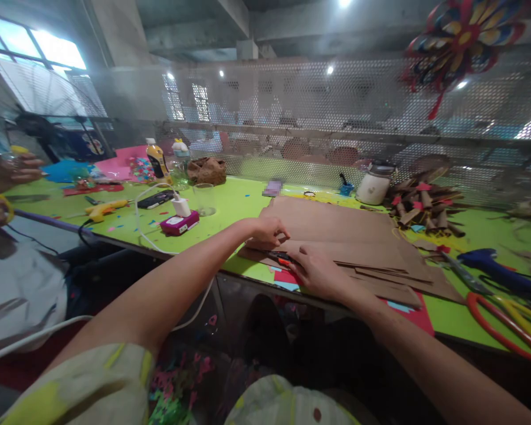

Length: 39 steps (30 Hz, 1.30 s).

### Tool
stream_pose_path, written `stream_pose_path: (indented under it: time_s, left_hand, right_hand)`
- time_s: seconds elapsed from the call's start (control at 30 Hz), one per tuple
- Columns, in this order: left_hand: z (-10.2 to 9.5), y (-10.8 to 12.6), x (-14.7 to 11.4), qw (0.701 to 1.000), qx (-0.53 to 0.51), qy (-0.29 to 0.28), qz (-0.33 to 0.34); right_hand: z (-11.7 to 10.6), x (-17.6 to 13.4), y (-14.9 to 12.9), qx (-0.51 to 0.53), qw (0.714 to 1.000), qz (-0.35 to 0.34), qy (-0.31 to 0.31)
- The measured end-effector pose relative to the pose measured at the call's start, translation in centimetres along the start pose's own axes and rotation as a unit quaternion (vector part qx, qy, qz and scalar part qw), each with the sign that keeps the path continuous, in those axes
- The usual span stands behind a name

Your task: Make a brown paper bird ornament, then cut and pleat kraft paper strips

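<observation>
A stack of brown kraft paper sheets lies near the front edge of the green table. My left hand rests on its left part, fingers somewhat bent and apart, pressing on the paper. Just to the right, my right hand is closed around a slim orange-and-black tool that looks like a utility knife. Its dark front end points left, along the near strip of the paper below my left hand. Whether the tip touches the paper is too small to tell. Red and light blue paper pieces show under the stack.
At right are large scissors with red and yellow handles, a blue glue gun, rolled brown paper pieces and a white jar. Left stand a purple power box, a clear cup and a yellow glue gun. Another person's hands are far left.
</observation>
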State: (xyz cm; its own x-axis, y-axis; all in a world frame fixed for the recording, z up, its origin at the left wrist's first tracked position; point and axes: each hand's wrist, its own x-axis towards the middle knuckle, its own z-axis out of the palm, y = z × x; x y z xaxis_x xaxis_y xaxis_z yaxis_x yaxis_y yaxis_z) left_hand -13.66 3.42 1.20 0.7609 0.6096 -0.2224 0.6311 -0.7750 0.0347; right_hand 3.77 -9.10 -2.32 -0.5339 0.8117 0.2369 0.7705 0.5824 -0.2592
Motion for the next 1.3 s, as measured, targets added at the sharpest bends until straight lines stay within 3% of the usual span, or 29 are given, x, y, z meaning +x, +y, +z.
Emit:
stream_pose_path:
  time_s: [0.8,1.1,1.2,1.3]
  left_hand:
    - [-0.6,0.3,0.1,0.999,0.000,-0.009,-0.031]
    - [-0.8,0.6,0.4,0.999,-0.001,-0.009,-0.044]
    - [-0.7,0.6,0.5,0.999,-0.007,-0.006,-0.045]
    - [-0.8,0.2,1.0,0.999,-0.012,0.001,-0.050]
  right_hand:
    - [1.3,1.4,-0.8,-0.014,0.999,-0.028,0.030]
    - [1.2,2.1,-2.9,-0.020,0.998,-0.044,0.036]
    - [0.8,1.3,-3.5,-0.012,0.999,-0.045,0.028]
    - [-0.5,-1.9,-3.6,-0.004,0.999,-0.052,0.009]
